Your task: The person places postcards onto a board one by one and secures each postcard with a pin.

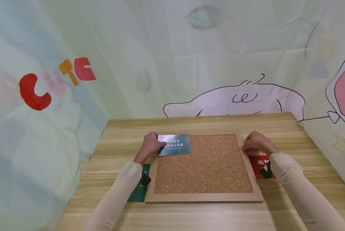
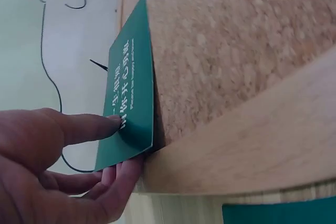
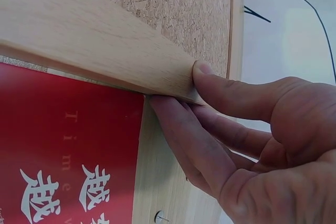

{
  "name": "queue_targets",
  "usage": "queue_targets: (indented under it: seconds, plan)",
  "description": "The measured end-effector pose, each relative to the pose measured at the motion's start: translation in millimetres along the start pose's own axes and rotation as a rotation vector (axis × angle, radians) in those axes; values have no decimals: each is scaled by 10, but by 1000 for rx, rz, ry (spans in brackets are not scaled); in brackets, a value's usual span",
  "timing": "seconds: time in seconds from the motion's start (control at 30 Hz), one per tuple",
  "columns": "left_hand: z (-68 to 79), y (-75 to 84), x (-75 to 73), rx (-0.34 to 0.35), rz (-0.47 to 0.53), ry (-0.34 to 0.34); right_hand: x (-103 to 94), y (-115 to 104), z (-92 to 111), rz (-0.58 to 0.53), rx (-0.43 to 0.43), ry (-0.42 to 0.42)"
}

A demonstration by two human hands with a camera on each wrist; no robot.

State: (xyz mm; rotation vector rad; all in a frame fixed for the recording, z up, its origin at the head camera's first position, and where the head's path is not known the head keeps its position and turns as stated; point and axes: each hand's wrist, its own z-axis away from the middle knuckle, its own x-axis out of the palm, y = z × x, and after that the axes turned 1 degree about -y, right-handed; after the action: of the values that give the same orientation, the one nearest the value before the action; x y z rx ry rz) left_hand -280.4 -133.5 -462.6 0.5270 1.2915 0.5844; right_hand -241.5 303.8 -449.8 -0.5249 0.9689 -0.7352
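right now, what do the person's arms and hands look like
The left sleeve and right sleeve are plain, pale cream and wrist-length. The left hand and right hand are ungloved. A small dark device shows by each cuff.

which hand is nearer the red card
Right. The right hand pinches the frame just beyond the red card; the left hand is across the corkboard, pinching a green card near the far left corner.

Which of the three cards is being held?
The green card pinched in the left-hand grip at the upper-left of the corkboard. The second green card and the red card lie unheld on the table, left and right of the board.
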Motion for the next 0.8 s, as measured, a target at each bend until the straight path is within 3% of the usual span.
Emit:
queue_targets:
  seconds: [0.27, 0.8]
  plan:
    - [-54, 40, 52, 5, -97, 17, 4, 4, -9, 22, 2, 13]
    - [-142, 71, 107, 48, -161, 48, 12, 14, -20, 27, 3, 29]
